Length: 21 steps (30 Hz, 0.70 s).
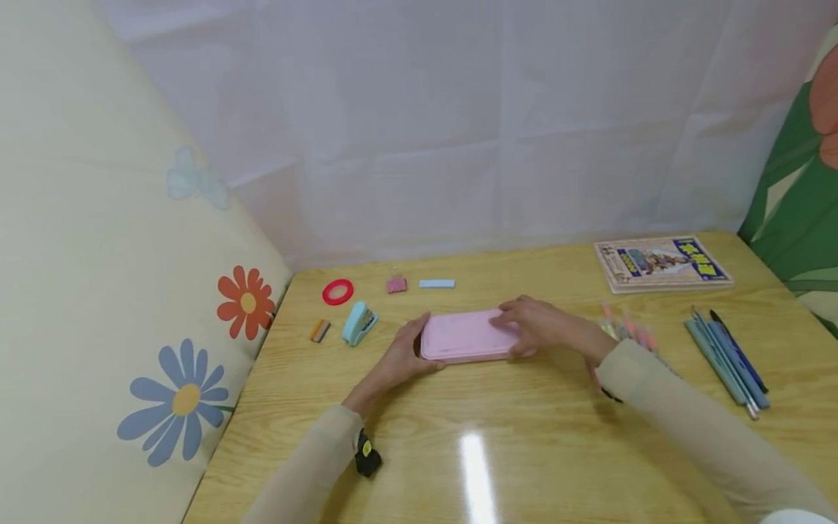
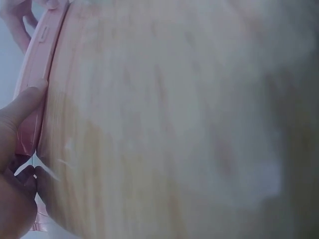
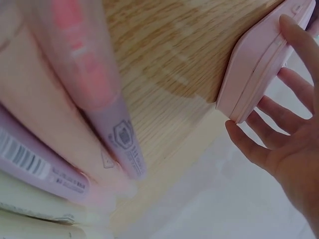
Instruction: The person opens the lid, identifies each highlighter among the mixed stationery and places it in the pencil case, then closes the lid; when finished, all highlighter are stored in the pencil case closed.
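A closed pink pencil case (image 1: pixel 458 336) lies on the wooden table between both hands. My left hand (image 1: pixel 398 354) grips its left end, the thumb along the front side and the fingers round behind. In the left wrist view that thumb (image 2: pixel 31 99) presses on the case's front wall (image 2: pixel 44 55). At the other end, my right hand (image 1: pixel 540 325) holds the case, with fingers on the lid and over the right end. The right wrist view shows the spread right-hand fingers (image 3: pixel 271 124) against the case's end and edge (image 3: pixel 249 74).
Highlighters (image 3: pixel 60 94) lie beneath the right wrist. Farther right are blue pens (image 1: pixel 727 360), and behind them a book (image 1: pixel 664 263). At left sit a mint stapler (image 1: pixel 358 324), a red ring (image 1: pixel 337 292), a pink binder clip (image 1: pixel 396 284), a light-blue strip (image 1: pixel 436 284) and a small orange-grey block (image 1: pixel 320 330).
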Tool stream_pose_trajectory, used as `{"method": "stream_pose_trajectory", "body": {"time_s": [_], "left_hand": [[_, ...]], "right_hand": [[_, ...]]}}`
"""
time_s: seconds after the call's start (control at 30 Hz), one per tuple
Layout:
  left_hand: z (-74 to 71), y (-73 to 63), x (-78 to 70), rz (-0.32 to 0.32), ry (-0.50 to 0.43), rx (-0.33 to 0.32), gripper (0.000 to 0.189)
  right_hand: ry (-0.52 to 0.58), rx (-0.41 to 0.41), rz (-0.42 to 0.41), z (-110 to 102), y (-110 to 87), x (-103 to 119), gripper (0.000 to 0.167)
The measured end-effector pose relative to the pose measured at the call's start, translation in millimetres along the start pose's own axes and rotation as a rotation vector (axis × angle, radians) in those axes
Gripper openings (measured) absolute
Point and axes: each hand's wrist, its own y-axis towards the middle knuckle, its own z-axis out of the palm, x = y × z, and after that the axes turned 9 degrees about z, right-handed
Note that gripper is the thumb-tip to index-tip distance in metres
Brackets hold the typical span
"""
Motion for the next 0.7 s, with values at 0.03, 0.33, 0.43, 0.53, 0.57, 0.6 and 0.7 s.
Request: {"method": "stream_pose_trajectory", "body": {"time_s": [0.03,0.33,0.43,0.53,0.57,0.6,0.7], "left_hand": [[0.1,0.2,0.1,-0.002,0.002,0.001,0.099],[0.8,0.1,1.0,-0.006,0.008,-0.011,0.098],[1.1,0.3,3.1,-0.004,0.017,-0.002,0.098],[0.8,0.6,4.2,0.006,0.024,0.004,0.099],[0.7,0.7,4.3,0.010,0.026,0.004,0.099],[0.3,0.9,3.9,0.008,0.029,0.006,0.099],[0.2,2.5,2.2,-0.006,0.026,0.010,0.100]], "right_hand": [[-0.004,-0.001,-0.004,0.0,0.3,-1.0,0.066],[-0.022,-0.014,-0.038,-0.8,2.5,-4.7,0.065],[-0.018,0.003,-0.037,-1.9,3.0,-5.7,0.065],[-0.001,0.028,-0.040,-4.8,3.5,-6.1,0.063],[0.006,0.035,-0.044,-5.7,4.2,-6.5,0.063],[0.007,0.041,-0.053,-6.2,5.3,-7.9,0.063],[0.034,0.056,-0.087,-9.4,8.5,-11.7,0.061]]}}
